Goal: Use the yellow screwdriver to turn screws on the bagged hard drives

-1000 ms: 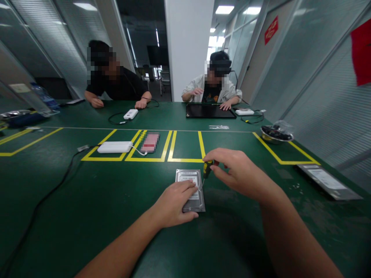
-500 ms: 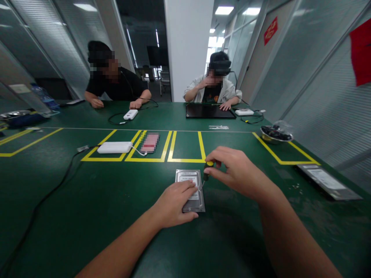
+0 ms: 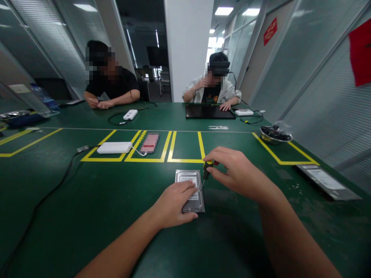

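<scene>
A silver hard drive [image 3: 196, 203] with a white label lies flat on the green table. My left hand [image 3: 176, 202] holds it in place, fingers across the label and thumb at the near edge. In my right hand [image 3: 232, 166] is a small screwdriver [image 3: 206, 172] with a dark and yellow handle, pinched between thumb and fingers. Its shaft leans down to the drive's right edge. The exact spot where the tip touches is too small to make out.
To the right lies another larger drive [image 3: 327, 182], with a metal bowl [image 3: 276, 136] of dark items beyond it. A white power bank [image 3: 114, 147] is cabled to a pinkish phone [image 3: 150, 143]. Two people sit opposite, one touching a black panel [image 3: 210, 111].
My right hand and the screwdriver handle have shifted very slightly; my left hand and the drive stay put. The person at far left has drawn a hand back from a white device.
</scene>
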Motion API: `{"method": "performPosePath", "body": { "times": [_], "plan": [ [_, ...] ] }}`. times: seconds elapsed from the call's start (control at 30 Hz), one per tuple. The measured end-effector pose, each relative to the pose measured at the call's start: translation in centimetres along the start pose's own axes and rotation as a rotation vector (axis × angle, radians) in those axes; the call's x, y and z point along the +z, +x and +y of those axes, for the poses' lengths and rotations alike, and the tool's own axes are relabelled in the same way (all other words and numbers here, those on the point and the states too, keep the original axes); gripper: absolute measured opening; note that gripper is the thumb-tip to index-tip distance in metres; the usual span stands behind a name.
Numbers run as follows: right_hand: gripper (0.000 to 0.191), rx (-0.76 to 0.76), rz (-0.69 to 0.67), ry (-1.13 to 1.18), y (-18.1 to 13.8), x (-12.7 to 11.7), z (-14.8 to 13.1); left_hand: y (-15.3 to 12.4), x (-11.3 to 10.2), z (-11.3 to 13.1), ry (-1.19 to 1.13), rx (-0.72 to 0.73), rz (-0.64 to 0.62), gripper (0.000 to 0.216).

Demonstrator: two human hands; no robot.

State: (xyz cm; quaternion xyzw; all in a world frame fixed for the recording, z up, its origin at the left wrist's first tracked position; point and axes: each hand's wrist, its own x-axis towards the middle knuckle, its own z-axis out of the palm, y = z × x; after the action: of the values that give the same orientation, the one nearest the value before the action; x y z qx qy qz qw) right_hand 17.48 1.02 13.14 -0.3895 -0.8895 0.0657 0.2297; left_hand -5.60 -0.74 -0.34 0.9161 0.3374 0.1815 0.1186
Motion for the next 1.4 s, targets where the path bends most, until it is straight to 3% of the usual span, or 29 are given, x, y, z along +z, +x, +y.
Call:
{"method": "performPosePath", "body": {
  "times": [1.4],
  "plan": [
    [0.007,-0.018,0.075,-0.013,0.15,0.41,0.20,0.03,-0.01,0.05,0.014,0.004,-0.001,0.076]
  ]
}}
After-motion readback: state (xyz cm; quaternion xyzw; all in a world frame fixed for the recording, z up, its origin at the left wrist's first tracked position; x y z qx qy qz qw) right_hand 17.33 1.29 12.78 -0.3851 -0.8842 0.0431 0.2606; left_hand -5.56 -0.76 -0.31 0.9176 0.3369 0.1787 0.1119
